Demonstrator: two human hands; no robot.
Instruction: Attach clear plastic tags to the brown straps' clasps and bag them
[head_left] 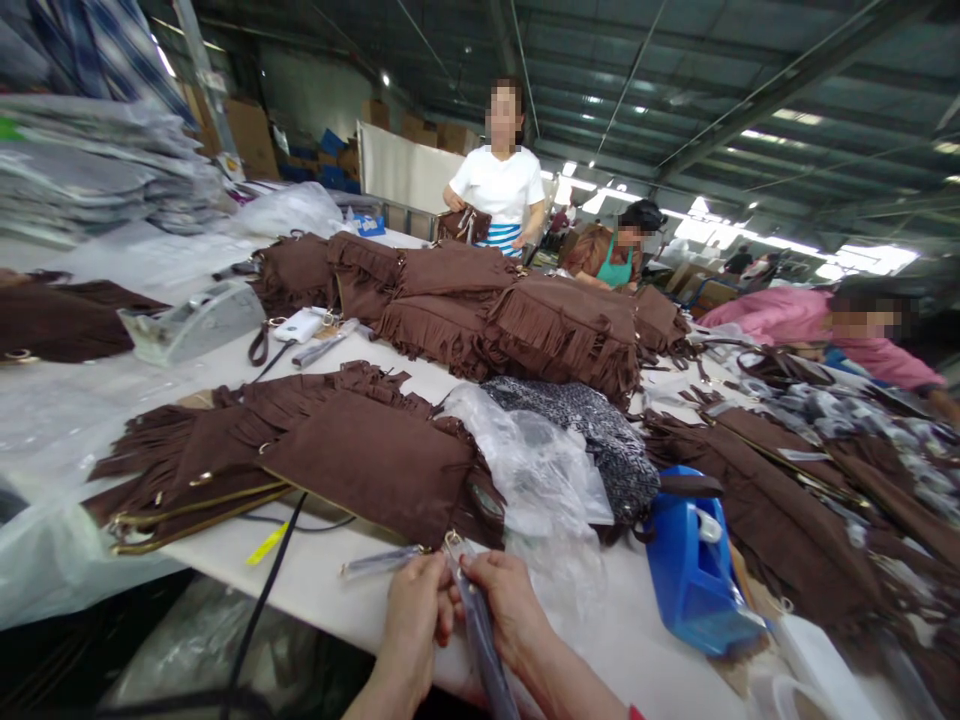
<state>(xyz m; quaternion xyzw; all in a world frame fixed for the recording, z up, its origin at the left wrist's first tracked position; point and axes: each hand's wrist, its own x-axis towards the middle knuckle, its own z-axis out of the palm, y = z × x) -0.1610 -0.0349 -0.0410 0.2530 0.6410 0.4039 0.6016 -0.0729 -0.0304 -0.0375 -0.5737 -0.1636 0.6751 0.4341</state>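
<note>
Both hands meet at the near edge of the surface (315, 590), the left hand (412, 620) and right hand (510, 610) each with a closed grip on a dark strap (480, 640), held taut where its clasp joins the brown fringed bag (367, 465) just beyond them.

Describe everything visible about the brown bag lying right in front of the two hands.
The brown bag is flat, suede-like, with fringe along its far side and a gold zipper edge toward the hands. It lies on the white table, overlapping another fringed bag, with clear plastic against its right end. The left hand and right hand pinch a wrapped strap at its corner ring.
</note>
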